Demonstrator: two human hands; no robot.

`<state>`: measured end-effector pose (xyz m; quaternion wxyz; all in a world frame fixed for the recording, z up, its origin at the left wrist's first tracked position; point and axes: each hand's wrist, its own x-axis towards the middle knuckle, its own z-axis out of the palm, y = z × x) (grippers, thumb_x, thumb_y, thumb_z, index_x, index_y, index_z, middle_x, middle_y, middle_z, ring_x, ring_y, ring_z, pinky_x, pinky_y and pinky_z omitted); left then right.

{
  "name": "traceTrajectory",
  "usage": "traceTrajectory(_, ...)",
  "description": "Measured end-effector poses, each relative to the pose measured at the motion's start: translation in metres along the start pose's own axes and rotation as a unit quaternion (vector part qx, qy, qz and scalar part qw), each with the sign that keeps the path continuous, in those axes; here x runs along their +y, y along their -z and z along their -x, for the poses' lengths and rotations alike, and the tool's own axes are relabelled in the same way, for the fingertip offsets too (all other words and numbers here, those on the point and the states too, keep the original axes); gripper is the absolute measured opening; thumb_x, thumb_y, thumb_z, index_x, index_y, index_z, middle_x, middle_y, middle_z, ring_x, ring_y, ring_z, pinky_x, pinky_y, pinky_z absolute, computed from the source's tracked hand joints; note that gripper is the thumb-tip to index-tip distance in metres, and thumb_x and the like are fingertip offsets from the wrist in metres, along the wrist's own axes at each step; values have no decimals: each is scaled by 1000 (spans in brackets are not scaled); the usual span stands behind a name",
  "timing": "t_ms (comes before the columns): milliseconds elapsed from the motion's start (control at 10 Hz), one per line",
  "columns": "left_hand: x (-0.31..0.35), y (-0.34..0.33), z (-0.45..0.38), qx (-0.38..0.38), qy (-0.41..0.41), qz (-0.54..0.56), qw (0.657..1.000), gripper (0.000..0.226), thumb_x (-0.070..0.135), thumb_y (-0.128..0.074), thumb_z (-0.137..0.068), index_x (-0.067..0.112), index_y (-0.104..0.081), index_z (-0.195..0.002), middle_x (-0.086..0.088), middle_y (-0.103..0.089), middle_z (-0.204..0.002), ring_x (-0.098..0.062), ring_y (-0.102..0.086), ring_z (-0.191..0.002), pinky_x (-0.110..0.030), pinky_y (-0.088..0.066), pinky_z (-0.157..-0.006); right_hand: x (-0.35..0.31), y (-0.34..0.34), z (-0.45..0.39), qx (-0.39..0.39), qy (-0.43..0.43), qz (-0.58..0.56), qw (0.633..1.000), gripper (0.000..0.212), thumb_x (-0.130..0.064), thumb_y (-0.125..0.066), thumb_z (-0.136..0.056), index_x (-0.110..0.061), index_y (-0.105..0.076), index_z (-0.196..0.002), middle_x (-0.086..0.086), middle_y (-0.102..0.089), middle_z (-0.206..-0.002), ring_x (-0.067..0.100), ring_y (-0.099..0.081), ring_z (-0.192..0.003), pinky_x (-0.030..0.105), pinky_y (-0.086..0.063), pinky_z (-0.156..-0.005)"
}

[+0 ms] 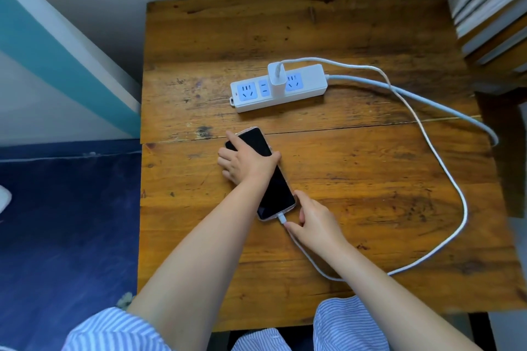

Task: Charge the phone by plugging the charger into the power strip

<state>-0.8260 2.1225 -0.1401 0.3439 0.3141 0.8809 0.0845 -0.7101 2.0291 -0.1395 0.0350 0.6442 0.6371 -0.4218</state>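
Phone point(268, 177) lies flat on the wooden tabletop point(356, 174), screen up and dark, roughly mid-tabletop, slightly toward the left edge, long axis angled from far-left to near-right. Left hand point(242, 161) lies across its far half, fingers curled over the left side, pinning it down. Right hand point(313, 222) is at the phone's near end, thumb and forefinger narrowed onto the white cable connector point(281, 218), which sits in the phone's port. Charging cable point(445, 168) loops wide toward the right edge and back to the white charger point(277, 78), seated upright in the power strip point(278, 88). Strip lies beyond the phone, nearer the far edge; its thicker cord point(427, 100) runs off the right edge.
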Motion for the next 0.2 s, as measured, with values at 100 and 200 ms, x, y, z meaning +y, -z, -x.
traceTrajectory(100,-4,0,-3,-2,-30,-15,999,113,44,-76,-64,18,-1,-145,-19,-20,-145,-33,-19,-133,-43,-25,-109,4,1,1,-6,11,5,1000,54,-21,-53,-87,-17,-30,-135,9,-56,-112,25,-54,-97,31,-43,-67)
traceTrajectory(200,-7,2,-3,3,-51,-38,998,113,45,-76,-64,17,-1,-145,-18,-20,-145,-33,-19,-133,-43,-25,-110,12,10,-5,79,27,58,995,37,-10,-47,-88,-11,-46,-125,12,-56,-112,27,-53,-101,36,-47,-78)
